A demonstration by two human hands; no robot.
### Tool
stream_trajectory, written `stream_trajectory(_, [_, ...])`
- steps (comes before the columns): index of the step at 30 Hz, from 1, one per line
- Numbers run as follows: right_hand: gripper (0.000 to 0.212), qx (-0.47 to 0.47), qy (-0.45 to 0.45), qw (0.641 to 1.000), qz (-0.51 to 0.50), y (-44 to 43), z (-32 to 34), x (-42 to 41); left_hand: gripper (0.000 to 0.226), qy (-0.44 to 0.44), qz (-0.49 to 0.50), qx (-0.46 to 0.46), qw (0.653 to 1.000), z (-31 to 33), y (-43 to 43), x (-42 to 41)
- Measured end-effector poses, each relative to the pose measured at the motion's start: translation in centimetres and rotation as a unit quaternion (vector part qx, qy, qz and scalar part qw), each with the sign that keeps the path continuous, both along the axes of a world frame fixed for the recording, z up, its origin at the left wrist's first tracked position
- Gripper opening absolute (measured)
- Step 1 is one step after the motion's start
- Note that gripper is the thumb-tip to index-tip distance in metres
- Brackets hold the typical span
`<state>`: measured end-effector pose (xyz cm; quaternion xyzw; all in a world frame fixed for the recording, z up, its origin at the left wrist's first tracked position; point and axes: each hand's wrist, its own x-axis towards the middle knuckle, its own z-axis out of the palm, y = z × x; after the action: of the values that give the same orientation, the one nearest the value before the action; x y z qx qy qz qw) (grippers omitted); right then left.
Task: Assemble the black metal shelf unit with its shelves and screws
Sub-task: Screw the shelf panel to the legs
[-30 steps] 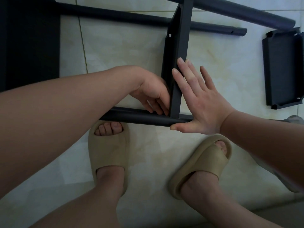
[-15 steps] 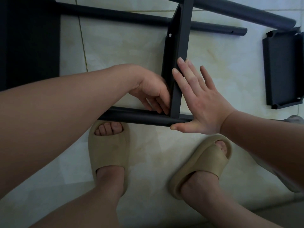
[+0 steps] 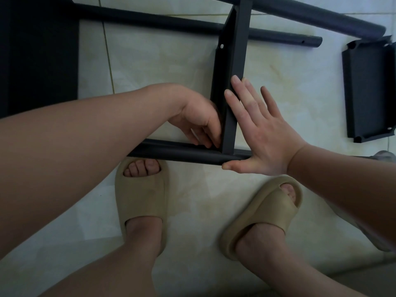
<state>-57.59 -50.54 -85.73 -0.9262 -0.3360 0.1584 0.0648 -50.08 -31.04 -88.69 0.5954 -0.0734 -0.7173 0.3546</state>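
A black metal shelf [image 3: 235, 50] stands on edge across the floor, running from a far black tube [image 3: 150, 20] to a near black tube [image 3: 175, 152]. My left hand [image 3: 199, 121] is at the shelf's left face, its fingers curled down into the corner where the shelf meets the near tube. Whatever the fingertips touch is hidden. My right hand [image 3: 261, 133] lies flat against the shelf's right face with straight fingers, and its thumb rests along the near tube.
A third black tube [image 3: 321, 18] lies at the top right. A loose black shelf [image 3: 368, 91] lies on the tiles at the right. A large dark panel [image 3: 38, 56] fills the upper left. My feet in beige sandals [image 3: 141, 196] stand just before the near tube.
My left hand has shifted very slightly at the corner. The right hand and the shelf parts stay where they were.
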Motion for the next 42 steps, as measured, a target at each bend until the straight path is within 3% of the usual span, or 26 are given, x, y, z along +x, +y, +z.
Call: stream_trajectory(42, [0.121, -0.001, 0.004, 1.0, -0.004, -0.02, 0.05, 0.05, 0.018, 0.012, 0.015, -0.015, 1.0, -0.18, 0.18, -0.41])
